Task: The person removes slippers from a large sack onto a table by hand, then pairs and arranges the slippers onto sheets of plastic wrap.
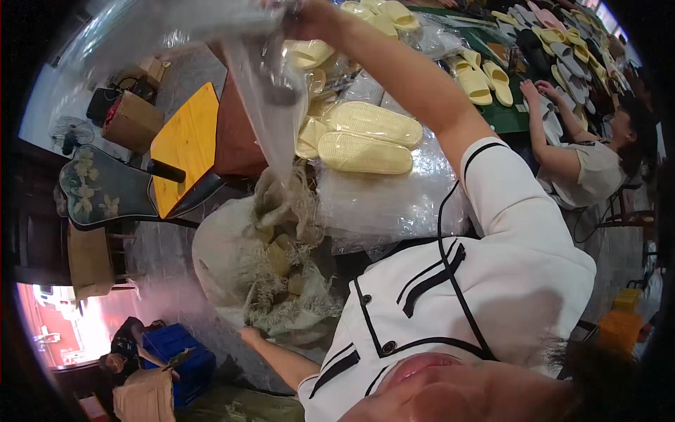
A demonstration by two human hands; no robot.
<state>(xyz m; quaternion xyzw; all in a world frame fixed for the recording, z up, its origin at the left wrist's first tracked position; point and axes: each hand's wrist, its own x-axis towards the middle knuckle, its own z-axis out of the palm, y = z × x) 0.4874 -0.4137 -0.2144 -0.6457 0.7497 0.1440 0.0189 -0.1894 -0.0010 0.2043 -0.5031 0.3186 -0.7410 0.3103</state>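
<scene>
At the top edge, my right hand [304, 21] is closed on a clear plastic bag [261, 91], which hangs down and is smeared by motion. My left hand [250, 337] is down at the frayed rim of a pale woven sack [226, 243] and appears to grip it; its fingers are partly hidden. Inside the sack's mouth lie several yellowish pieces [278, 259]. Beyond the sack, a pair of pale yellow slippers [365, 152] in clear wrapping rests on a stack of clear plastic bags [390, 204].
More yellow slippers [472, 81] lie on a green table [510, 121]. A co-worker [598, 165] sits at the right by a slipper pile. At left stand a yellow board [184, 151], a floral-backed chair [105, 186] and a carton [131, 121]. Another person [130, 344] is near a blue crate [184, 362].
</scene>
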